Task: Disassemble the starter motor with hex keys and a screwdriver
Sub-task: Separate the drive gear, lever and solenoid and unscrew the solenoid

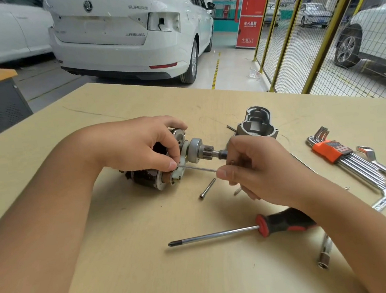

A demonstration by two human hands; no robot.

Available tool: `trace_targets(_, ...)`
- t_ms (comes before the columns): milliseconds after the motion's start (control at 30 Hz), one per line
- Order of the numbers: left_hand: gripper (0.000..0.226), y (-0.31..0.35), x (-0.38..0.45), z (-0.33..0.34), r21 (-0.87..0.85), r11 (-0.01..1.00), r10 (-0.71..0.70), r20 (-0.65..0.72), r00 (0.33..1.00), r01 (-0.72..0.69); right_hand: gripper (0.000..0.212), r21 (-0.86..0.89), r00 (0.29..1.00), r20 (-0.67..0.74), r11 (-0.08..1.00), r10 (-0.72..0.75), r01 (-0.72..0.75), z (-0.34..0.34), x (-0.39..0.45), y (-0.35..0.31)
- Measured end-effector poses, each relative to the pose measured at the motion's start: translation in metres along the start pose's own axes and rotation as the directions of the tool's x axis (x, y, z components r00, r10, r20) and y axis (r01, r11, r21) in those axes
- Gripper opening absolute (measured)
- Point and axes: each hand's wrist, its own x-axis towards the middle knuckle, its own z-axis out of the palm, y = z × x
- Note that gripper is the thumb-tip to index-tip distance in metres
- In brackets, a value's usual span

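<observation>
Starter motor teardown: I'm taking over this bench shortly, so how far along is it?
Done: the nose housing stands apart on the table, and one long bolt lies loose. In hand: the left hand steadies the starter motor while the right hand pinches a second long bolt at the motor's end. Left: the pinion drive and motor body remain assembled. The screwdriver and hex keys lie unused.

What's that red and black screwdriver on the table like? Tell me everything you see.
The screwdriver lies flat on the pale wooden table, near the person's right forearm, which hides the handle's end. It has a chunky black handle with red accents and a long, shiny metal shaft ending in a dark cross-type tip pointing left. No hand grips it.
</observation>
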Motion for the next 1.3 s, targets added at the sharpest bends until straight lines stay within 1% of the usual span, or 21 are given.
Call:
trace_targets(67,0.014,0.0,0.0,0.0,0.005,1.0,0.003,0.0,1.0,-0.003,0.029,0.048,1.0,-0.009,0.999,-0.015,0.015,-0.001,0.0,0.0)
trace_targets(100,0.014,0.0,0.001,0.0,0.008,1.0,0.004,-0.002,1.0,-0.004,0.03,0.109,1.0,0.002,0.994,0.023,-0.023,0.0,0.0,-0.001)
trace_targets(167,0.013,-0.001,0.001,0.0,0.011,1.0,0.003,-0.006,1.0,-0.003,0.045,0.29,0.977,0.097,0.933,0.193,-0.213,0.002,0.001,-0.003)
trace_targets(233,0.012,-0.001,0.001,0.0,0.012,1.0,-0.001,-0.006,1.0,0.001,0.063,0.391,0.901,0.247,0.814,0.356,-0.429,0.001,0.001,-0.007)
trace_targets(267,0.013,-0.002,0.001,0.0,0.013,1.0,0.0,-0.005,1.0,0.0,0.065,0.407,0.864,0.305,0.765,0.401,-0.499,0.0,0.001,-0.007)
trace_targets(333,0.013,-0.002,0.001,0.0,0.012,1.0,0.005,-0.002,1.0,-0.005,0.059,0.421,0.823,0.377,0.713,0.425,-0.561,-0.004,0.0,-0.007)
trace_targets(500,0.014,-0.001,0.0,0.0,0.012,1.0,0.005,0.003,1.0,-0.005,0.044,0.492,0.803,0.491,0.653,0.338,-0.576,-0.013,0.0,-0.005)
trace_targets(567,0.014,-0.001,0.0,-0.001,0.01,1.0,0.003,0.002,1.0,-0.003,0.037,0.52,0.812,0.504,0.647,0.295,-0.558,-0.012,-0.001,-0.005)
trace_targets(633,0.015,0.0,0.0,-0.001,0.009,1.0,0.002,0.001,1.0,-0.002,0.028,0.545,0.852,0.451,0.675,0.265,-0.498,-0.009,-0.001,-0.004)
trace_targets(667,0.015,0.0,0.0,0.0,0.006,1.0,0.002,0.001,1.0,-0.002,0.026,0.54,0.887,0.384,0.718,0.255,-0.44,-0.007,-0.001,-0.004)
trace_targets(700,0.016,0.0,0.0,0.0,0.003,1.0,0.002,0.0,1.0,-0.002,0.026,0.487,0.928,0.29,0.799,0.234,-0.353,-0.004,-0.001,-0.003)
trace_targets(767,0.016,0.0,0.0,0.0,0.001,1.0,0.002,-0.001,1.0,-0.002,0.028,0.178,0.988,0.095,0.975,0.12,-0.136,0.0,-0.001,-0.002)
trace_targets(800,0.015,-0.001,0.0,0.0,0.002,1.0,0.002,-0.002,1.0,-0.002,0.029,0.027,0.998,0.046,0.998,0.049,-0.05,0.001,-0.001,-0.002)
trace_targets(833,0.015,-0.001,0.0,0.0,0.003,1.0,0.003,-0.002,1.0,-0.003,0.029,-0.042,1.0,0.023,0.999,0.013,-0.012,0.001,-0.001,-0.001)
trace_targets(867,0.015,-0.002,0.0,0.0,0.005,1.0,0.005,-0.001,1.0,-0.005,0.029,-0.025,1.0,0.012,1.0,0.01,-0.01,0.0,-0.001,-0.002)
trace_targets(900,0.014,-0.002,0.0,0.0,0.008,1.0,0.008,-0.001,1.0,-0.008,0.03,0.05,0.999,0.007,0.998,0.047,-0.047,-0.001,0.0,-0.003)
trace_targets(967,0.015,-0.002,0.0,0.0,0.01,1.0,0.008,0.001,1.0,-0.008,0.047,0.195,0.981,0.054,0.961,0.188,-0.195,-0.002,0.001,-0.006)
trace_targets(1000,0.015,-0.003,0.0,0.0,0.012,1.0,0.008,0.001,1.0,-0.008,0.056,0.218,0.964,0.081,0.939,0.252,-0.264,-0.003,0.001,-0.007)
trace_targets(1100,0.017,-0.003,0.001,0.0,0.014,1.0,0.014,0.0,1.0,-0.014,0.068,0.224,0.924,0.133,0.897,0.359,-0.381,-0.005,0.001,-0.007)
trace_targets(1200,0.017,-0.003,0.001,0.0,0.009,1.0,0.012,-0.003,1.0,-0.012,0.068,0.199,0.89,0.183,0.871,0.418,-0.45,-0.003,0.0,-0.006)
trace_targets(1300,0.015,-0.003,0.001,0.0,0.011,1.0,0.01,-0.003,1.0,-0.01,0.064,0.215,0.877,0.215,0.855,0.429,-0.471,-0.001,0.0,-0.004)
